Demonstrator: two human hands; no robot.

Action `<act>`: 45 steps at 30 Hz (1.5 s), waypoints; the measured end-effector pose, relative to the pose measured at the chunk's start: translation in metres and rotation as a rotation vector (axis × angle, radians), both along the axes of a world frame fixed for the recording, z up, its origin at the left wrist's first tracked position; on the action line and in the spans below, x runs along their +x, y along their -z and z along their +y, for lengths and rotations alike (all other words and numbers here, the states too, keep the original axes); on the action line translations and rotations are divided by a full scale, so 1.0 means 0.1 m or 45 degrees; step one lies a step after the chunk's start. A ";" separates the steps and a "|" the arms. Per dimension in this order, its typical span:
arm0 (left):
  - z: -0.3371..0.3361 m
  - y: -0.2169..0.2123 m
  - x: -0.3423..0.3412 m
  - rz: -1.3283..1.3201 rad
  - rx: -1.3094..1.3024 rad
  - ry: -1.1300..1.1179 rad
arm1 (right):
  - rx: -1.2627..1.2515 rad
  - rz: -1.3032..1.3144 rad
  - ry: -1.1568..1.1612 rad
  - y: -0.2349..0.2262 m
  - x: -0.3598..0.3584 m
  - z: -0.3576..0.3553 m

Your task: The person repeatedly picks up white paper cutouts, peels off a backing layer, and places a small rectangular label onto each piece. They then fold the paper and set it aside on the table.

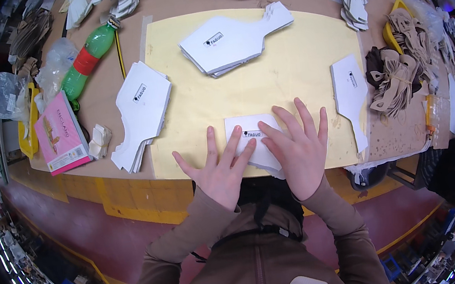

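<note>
Both hands, left (pixel 220 168) and right (pixel 299 153), press flat with spread fingers on a thin white card cut-out (pixel 254 141) lying on the yellow sheet (pixel 287 72) at the worktop's near edge; light, bendable, probably best lifted by an edge.

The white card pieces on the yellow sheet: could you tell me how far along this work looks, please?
Done, apparently: white pieces sit stacked at the sheet's left edge and top. In hand: both the left hand and right hand press flat on one white piece on the yellow sheet. Left: a single piece lies at the right, untouched.
</note>
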State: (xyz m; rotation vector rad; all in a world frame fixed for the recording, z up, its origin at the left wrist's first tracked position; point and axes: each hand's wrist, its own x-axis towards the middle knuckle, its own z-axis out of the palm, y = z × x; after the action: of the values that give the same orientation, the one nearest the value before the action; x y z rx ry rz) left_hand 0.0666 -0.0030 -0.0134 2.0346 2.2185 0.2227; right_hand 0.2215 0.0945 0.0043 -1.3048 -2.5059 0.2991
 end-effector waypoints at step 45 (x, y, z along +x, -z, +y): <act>0.07 -0.31 -0.50 -0.881 0.166 -0.109 | -0.256 0.698 0.146 0.02 0.65 -0.21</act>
State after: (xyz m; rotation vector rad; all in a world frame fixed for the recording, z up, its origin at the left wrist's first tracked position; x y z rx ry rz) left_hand 0.0169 0.0045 0.0175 1.5687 1.8708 0.9379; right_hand 0.2870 0.0740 0.0018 -1.2237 -1.9716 0.7815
